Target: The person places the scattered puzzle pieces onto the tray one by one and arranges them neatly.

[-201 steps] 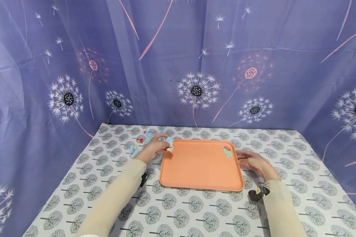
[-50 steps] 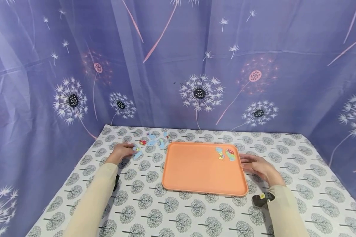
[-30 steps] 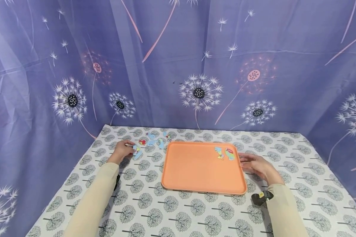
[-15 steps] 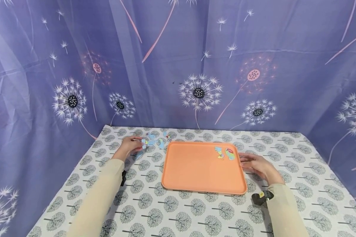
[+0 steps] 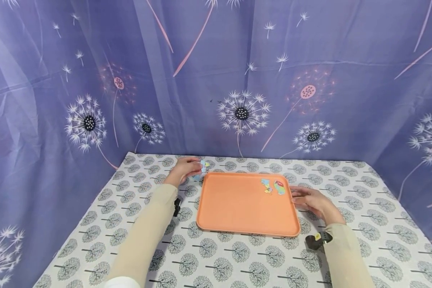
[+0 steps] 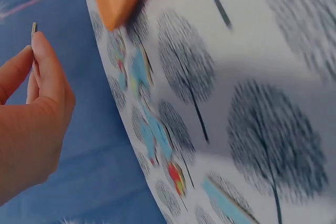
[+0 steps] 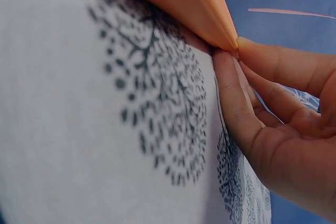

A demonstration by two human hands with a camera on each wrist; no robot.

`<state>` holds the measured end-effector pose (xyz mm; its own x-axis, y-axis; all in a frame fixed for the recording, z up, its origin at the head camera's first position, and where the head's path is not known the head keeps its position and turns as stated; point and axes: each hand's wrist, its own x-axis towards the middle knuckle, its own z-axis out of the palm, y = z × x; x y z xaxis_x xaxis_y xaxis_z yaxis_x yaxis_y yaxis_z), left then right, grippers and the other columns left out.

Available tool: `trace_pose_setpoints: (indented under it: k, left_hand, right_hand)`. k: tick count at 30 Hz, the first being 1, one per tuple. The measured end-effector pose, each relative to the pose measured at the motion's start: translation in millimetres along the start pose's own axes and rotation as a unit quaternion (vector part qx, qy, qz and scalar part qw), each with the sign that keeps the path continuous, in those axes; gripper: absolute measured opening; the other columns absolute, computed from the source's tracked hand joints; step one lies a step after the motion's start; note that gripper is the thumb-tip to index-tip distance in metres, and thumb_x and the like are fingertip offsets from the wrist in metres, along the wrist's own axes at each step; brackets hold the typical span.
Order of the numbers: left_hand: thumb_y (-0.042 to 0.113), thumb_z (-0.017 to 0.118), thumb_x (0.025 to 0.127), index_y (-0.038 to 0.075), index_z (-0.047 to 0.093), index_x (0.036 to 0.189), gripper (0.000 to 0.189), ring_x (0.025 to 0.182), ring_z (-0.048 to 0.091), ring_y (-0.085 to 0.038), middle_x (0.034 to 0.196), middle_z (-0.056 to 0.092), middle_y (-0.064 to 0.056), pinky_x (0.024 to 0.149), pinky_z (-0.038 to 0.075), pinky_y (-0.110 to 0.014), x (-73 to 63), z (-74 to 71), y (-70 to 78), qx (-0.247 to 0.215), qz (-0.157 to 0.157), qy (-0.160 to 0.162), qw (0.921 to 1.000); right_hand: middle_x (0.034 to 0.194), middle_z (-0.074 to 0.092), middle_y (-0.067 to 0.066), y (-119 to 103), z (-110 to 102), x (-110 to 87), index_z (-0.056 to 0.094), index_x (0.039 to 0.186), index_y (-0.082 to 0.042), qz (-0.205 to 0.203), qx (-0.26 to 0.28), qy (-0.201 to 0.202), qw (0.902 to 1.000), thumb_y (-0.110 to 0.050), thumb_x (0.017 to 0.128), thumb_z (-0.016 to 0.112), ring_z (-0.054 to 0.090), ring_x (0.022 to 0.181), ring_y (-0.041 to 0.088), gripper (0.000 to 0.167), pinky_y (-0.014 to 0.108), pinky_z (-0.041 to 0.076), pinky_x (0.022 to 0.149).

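Left hand (image 5: 184,169) up over the table (image 5: 219,258), pinching a blue-and-yellow piece (image 5: 203,165) just beyond the far left corner of the orange tray (image 5: 243,210)! Right hand (image 5: 312,201) pinches the tray's right rim. Inside, far right, lie a red-and-green piece (image 5: 280,188) and a light-blue piece (image 5: 265,183); left of it, a red-and-yellow piece (image 6: 175,174).
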<state>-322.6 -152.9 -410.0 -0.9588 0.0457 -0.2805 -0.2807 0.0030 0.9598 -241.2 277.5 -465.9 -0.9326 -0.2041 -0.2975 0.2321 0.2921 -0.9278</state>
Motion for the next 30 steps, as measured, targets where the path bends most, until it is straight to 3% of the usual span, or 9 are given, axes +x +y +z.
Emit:
trace_pose_setpoints:
  k: [5, 11, 16, 21, 25, 30]
  left_hand:
    - [-0.01, 0.063, 0.087, -0.008, 0.052, 0.131, 0.045, 0.097, 0.065, -0.034, 0.106, 0.061, -0.02, 0.102, 0.047, -0.047, 6.5, 26.7, -2.6, -0.013, 0.012, -0.016, 0.9997]
    - [-0.011, 0.065, 0.084, -0.011, 0.055, 0.127, 0.044, 0.078, 0.066, -0.022, 0.1, 0.065, -0.021, 0.099, 0.049, -0.049, 9.8, 63.2, -8.3, -0.008, 0.025, -0.04, 0.9989]
    - [-0.011, 0.066, 0.083, -0.01, 0.058, 0.123, 0.04, 0.069, 0.065, -0.016, 0.097, 0.067, -0.02, 0.093, 0.054, -0.045, 10.2, 88.7, -13.0, 0.008, 0.024, -0.04, 0.9989]
    - [-0.013, 0.065, 0.083, -0.01, 0.058, 0.122, 0.039, 0.064, 0.065, -0.017, 0.096, 0.067, -0.021, 0.091, 0.055, -0.045, 10.0, 114.8, -17.3, 0.002, 0.008, -0.064, 0.9979]
    - [-0.015, 0.065, 0.081, -0.011, 0.061, 0.117, 0.036, 0.064, 0.066, -0.019, 0.093, 0.067, -0.022, 0.082, 0.059, -0.04, 11.6, 132.0, -23.6, -0.002, 0.004, -0.059, 0.9983]
    - [-0.013, 0.066, 0.082, -0.01, 0.063, 0.115, 0.034, 0.075, 0.07, -0.025, 0.094, 0.066, -0.019, 0.069, 0.062, -0.029, 12.6, 149.4, -31.2, 0.023, -0.011, -0.058, 0.998]
  right_hand:
    - [0.132, 0.049, 0.027, -1.3, -0.3, -1.5, 0.028, 0.148, 0.005, -0.001, -0.004, 0.0, 1.0, -0.004, 0.091, 0.063, 0.063, 0.099, 0.015, 0.068, 0.035, 0.055, 0.093]
    - [0.131, 0.05, 0.026, -3.3, 0.8, -2.1, 0.029, 0.147, 0.006, 0.004, 0.0, -0.001, 1.0, -0.003, 0.091, 0.062, 0.063, 0.098, 0.014, 0.066, 0.034, 0.055, 0.092]
    - [0.13, 0.05, 0.026, -3.8, 1.4, -2.3, 0.029, 0.147, 0.006, 0.004, 0.004, 0.0, 1.0, -0.002, 0.091, 0.062, 0.063, 0.098, 0.015, 0.066, 0.034, 0.055, 0.092]
    - [0.13, 0.05, 0.027, -3.8, 0.7, -2.8, 0.027, 0.148, 0.006, -0.002, 0.005, -0.004, 1.0, -0.003, 0.091, 0.062, 0.063, 0.099, 0.016, 0.067, 0.035, 0.055, 0.092]
    - [0.131, 0.049, 0.027, -3.3, 0.4, -2.7, 0.027, 0.148, 0.006, -0.001, 0.006, -0.004, 1.0, -0.003, 0.091, 0.062, 0.063, 0.099, 0.016, 0.067, 0.035, 0.055, 0.093]
    - [0.13, 0.05, 0.026, -3.1, 1.1, -2.6, 0.027, 0.148, 0.006, 0.002, 0.005, -0.001, 1.0, -0.002, 0.091, 0.062, 0.063, 0.098, 0.015, 0.066, 0.035, 0.055, 0.092]
